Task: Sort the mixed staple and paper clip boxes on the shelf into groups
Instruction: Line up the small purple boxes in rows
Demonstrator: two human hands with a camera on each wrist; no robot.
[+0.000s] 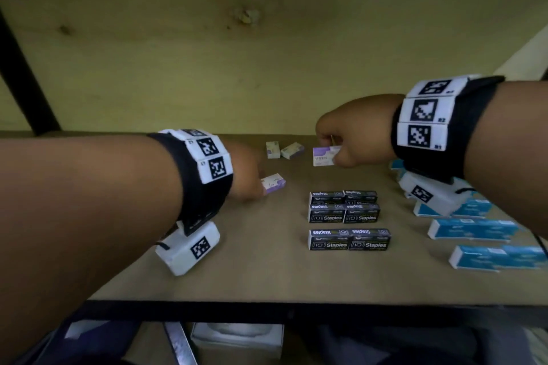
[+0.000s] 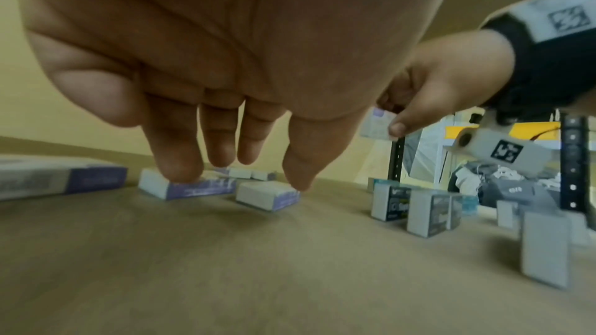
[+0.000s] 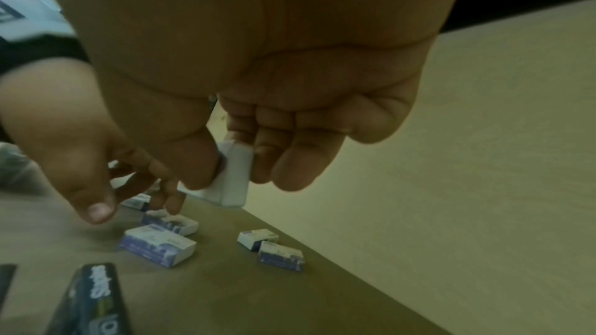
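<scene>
A matte tan shelf (image 1: 267,270) with a black front edge runs under a pale yellow wall (image 1: 267,74). Glossy black staple boxes (image 1: 345,221) stand paired mid-shelf, blue cartons (image 1: 471,230) to the right. The right hand (image 1: 353,130) pinches a lilac-and-white box (image 1: 323,156) aloft; the left hand (image 1: 246,175), fingers extended, touches another small purple box (image 1: 274,183) lying flat.

"Staples" — on black boxes (image 1: 345,218)
</scene>
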